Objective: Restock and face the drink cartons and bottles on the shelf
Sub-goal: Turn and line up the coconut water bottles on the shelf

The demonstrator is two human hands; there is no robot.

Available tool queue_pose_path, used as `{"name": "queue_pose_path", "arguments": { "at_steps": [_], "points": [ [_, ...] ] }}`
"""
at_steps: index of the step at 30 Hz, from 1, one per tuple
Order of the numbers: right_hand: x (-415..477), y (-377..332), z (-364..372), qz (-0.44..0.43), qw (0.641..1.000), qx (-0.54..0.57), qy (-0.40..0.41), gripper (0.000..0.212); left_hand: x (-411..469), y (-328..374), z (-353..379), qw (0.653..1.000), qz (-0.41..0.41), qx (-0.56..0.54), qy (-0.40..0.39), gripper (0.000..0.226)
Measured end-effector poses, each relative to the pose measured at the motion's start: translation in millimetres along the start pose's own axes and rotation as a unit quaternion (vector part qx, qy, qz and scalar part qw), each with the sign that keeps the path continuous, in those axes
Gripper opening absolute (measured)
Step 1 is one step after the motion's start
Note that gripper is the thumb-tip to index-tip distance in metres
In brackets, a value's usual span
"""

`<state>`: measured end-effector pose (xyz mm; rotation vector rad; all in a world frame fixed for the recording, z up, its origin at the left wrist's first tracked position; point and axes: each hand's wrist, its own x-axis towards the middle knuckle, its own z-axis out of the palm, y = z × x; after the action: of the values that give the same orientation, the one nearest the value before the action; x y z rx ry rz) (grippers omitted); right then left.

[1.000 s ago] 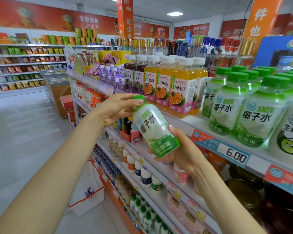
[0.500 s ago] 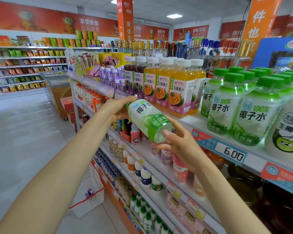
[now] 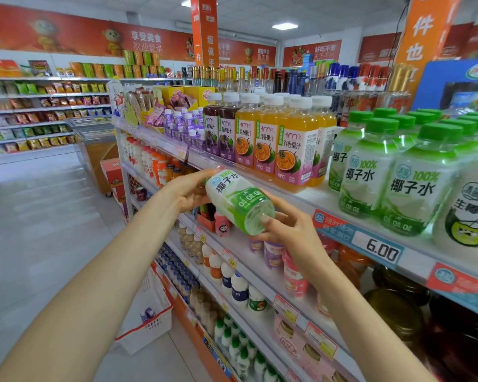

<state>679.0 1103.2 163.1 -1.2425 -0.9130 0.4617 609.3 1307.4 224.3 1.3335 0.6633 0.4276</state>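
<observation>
Both hands are clamped on one coconut-water bottle (image 3: pixel 238 201), which lies almost flat with its base toward the camera, in the air just off the front edge of the top shelf (image 3: pixel 315 198). The left hand (image 3: pixel 189 191) wraps the cap end. The right hand (image 3: pixel 290 230) pinches the base. On the shelf, passion-fruit juice bottles (image 3: pixel 293 150) stand left of matching green-capped bottles (image 3: pixel 370 172), above a 6.00 price tag (image 3: pixel 381 250). A white basket (image 3: pixel 149 321) sits on the floor.
</observation>
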Motion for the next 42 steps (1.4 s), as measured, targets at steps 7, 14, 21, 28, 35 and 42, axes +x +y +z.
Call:
{"name": "queue_pose_path", "arguments": {
  "at_steps": [7,14,21,28,35,42],
  "points": [
    [12,-7,-15,0.040,0.997,-0.063,-0.018,0.033,-13,32,10,0.978,0.168,0.121,0.015,0.021],
    [42,-31,-11,0.009,0.982,-0.188,-0.011,0.061,-29,37,33,0.913,0.331,0.229,-0.066,0.048],
    [48,-62,-10,-0.035,0.945,-0.324,-0.008,0.071,-35,37,40,0.897,0.375,0.174,-0.157,0.058],
    [57,-86,-19,-0.043,0.945,-0.322,0.028,0.067,-25,10,34,0.908,0.290,0.199,-0.228,0.118],
    [81,-153,-25,-0.001,0.920,-0.393,0.002,0.076,-11,0,76,0.920,0.327,0.144,-0.159,0.057],
    [110,-219,-56,0.044,0.832,-0.549,-0.064,0.029,2,20,101,0.898,0.377,0.174,-0.146,0.052]
  ]
}}
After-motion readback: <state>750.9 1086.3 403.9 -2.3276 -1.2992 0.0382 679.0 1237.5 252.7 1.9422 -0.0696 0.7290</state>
